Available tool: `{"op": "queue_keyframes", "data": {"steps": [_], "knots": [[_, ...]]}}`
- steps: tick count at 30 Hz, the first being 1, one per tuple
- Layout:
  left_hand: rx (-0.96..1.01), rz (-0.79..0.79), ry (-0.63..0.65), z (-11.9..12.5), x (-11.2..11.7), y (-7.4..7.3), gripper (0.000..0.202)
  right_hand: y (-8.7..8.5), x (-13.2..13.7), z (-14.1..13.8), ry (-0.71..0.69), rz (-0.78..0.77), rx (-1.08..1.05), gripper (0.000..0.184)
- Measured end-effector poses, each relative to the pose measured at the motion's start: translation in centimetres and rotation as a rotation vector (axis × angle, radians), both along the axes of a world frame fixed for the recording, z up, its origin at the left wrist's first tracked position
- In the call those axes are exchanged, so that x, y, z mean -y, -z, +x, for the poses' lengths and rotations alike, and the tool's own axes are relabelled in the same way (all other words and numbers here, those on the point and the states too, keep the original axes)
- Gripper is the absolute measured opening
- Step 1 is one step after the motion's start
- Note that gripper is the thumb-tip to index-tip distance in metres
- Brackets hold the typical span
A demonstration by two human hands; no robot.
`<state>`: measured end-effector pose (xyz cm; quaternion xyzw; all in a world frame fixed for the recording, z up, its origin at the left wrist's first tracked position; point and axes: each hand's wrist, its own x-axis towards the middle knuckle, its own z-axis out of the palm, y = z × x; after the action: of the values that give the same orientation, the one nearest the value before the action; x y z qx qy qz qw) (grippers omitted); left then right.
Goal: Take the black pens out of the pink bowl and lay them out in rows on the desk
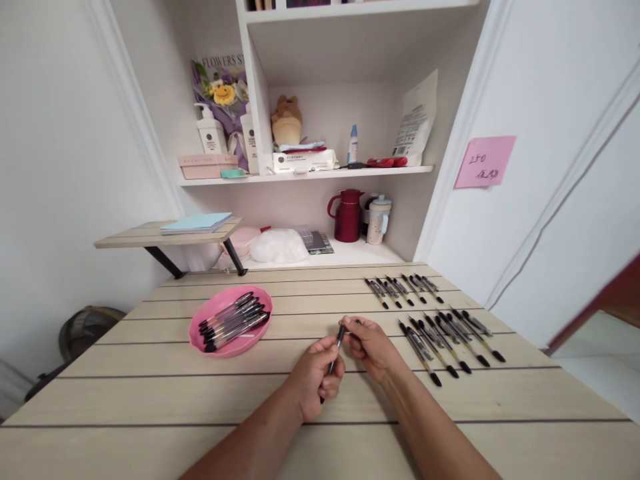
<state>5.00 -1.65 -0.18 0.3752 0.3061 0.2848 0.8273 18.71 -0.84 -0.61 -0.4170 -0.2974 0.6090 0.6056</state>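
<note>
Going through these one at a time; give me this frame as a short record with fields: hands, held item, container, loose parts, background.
left hand: closed around a pen
right hand: fingertips near the pen's upper end; exact grip unclear
container: pink bowl holding several pens
loose parts: far row and near row of pen parts, right side of table
background: red jug on shelf, pink note on wall

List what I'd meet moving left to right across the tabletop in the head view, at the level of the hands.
Bowl → left hand → right hand → nearer pens.
</note>
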Motion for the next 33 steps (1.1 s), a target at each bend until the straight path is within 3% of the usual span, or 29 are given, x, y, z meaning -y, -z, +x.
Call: {"op": "queue_keyframes", "data": {"steps": [7, 11, 15, 20, 25, 29, 33], "knots": [[0.013, -0.009, 0.094, -0.4, -0.1, -0.2, 0.037, 0.3, -0.6, 0.7, 0.158, 0.054, -0.156, 0.021], [0.028, 0.030, 0.076, -0.5, 0.0, -0.3, 0.035, 0.6, -0.9, 1.3, 0.252, 0.039, -0.292, 0.016], [-0.062, 0.136, -0.071, 0.0, 0.1, 0.1, 0.023, 0.7, -0.6, 0.9, 0.180, -0.119, -0.344, 0.006], [-0.146, 0.485, -0.357, 1.5, -0.3, 1.3, 0.014, 0.6, 0.1, -1.0, 0.015, -0.195, -0.389, 0.005], [-0.271, 0.560, -0.387, 2.3, -1.0, 2.2, 0.013, 0.5, 0.5, -2.4, -0.093, -0.172, -0.410, 0.017], [-0.312, 0.561, -0.421, 2.2, -1.3, 2.5, 0.016, 0.3, 0.6, -3.0, -0.038, -0.151, -0.463, 0.012], [-0.303, 0.535, -0.412, 2.1, -1.5, 2.5, 0.005, 0.2, 0.2, -2.9, 0.068, -0.099, -0.454, 0.007]]}}
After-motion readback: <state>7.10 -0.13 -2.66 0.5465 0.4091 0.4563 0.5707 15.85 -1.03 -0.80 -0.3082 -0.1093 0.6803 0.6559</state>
